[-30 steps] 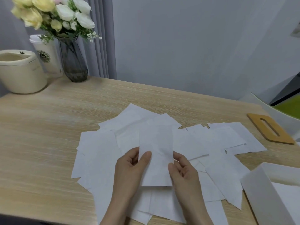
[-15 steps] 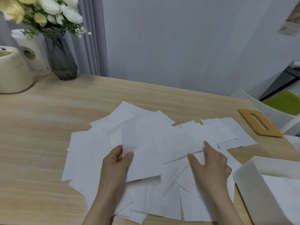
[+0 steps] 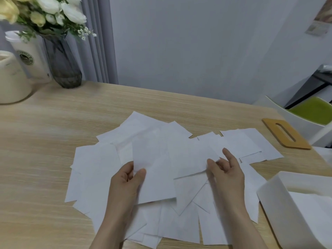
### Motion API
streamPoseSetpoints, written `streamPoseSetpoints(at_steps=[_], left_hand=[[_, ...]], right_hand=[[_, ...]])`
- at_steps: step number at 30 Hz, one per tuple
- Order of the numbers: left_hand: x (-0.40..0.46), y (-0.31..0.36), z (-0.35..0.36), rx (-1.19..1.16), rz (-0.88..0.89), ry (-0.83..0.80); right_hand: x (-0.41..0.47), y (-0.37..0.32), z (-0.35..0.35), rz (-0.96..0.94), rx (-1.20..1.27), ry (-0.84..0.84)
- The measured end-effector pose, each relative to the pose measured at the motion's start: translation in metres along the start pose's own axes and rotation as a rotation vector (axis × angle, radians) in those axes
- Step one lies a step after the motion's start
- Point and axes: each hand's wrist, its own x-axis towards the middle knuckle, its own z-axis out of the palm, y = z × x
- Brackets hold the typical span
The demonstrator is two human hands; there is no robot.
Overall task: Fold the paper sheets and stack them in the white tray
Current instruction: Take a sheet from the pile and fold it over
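Several white paper sheets [image 3: 100, 169] lie spread and overlapping on the wooden table [image 3: 45, 141]. My left hand [image 3: 125, 184] pinches the left edge of a folded sheet [image 3: 154, 173] between thumb and fingers, holding it over the pile. My right hand [image 3: 224, 169] pinches the right corner of another sheet [image 3: 188, 159] in the pile, index finger raised. The white tray [image 3: 273, 200] stands at the lower right with white paper inside it.
A dark glass vase [image 3: 62, 69] with flowers, a paper cup [image 3: 28, 56] and a cream container [image 3: 12, 83] stand at the back left. A wooden slotted lid [image 3: 285, 135] lies at the right edge. A white chair with a green seat [image 3: 312, 112] stands beyond.
My right hand let go of the folded sheet, moved right onto the pile and now pinches another sheet's corner. My left hand keeps holding the folded sheet.
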Motion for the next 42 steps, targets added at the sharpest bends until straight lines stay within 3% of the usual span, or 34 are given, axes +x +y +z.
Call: streamPoseSetpoints(at_steps=[5, 21, 27, 35, 42], left_hand=[[0.001, -0.001, -0.001, 0.02, 0.005, 0.001], [0.0, -0.002, -0.001, 0.002, 0.003, 0.003], [-0.001, 0.0, 0.0, -0.006, 0.002, -0.006], [-0.003, 0.001, 0.001, -0.002, -0.006, -0.007], [0.0, -0.001, -0.002, -0.006, -0.011, 0.0]], right_hand=[[0.0, 0.001, 0.007, 0.075, 0.195, -0.063], [0.017, -0.002, -0.002, 0.131, 0.049, -0.124], [0.023, -0.012, -0.023, 0.166, -0.151, -0.229], [0.001, -0.014, -0.034, 0.217, -0.177, -0.322], [0.001, 0.003, -0.038, -0.036, -0.553, -0.127]])
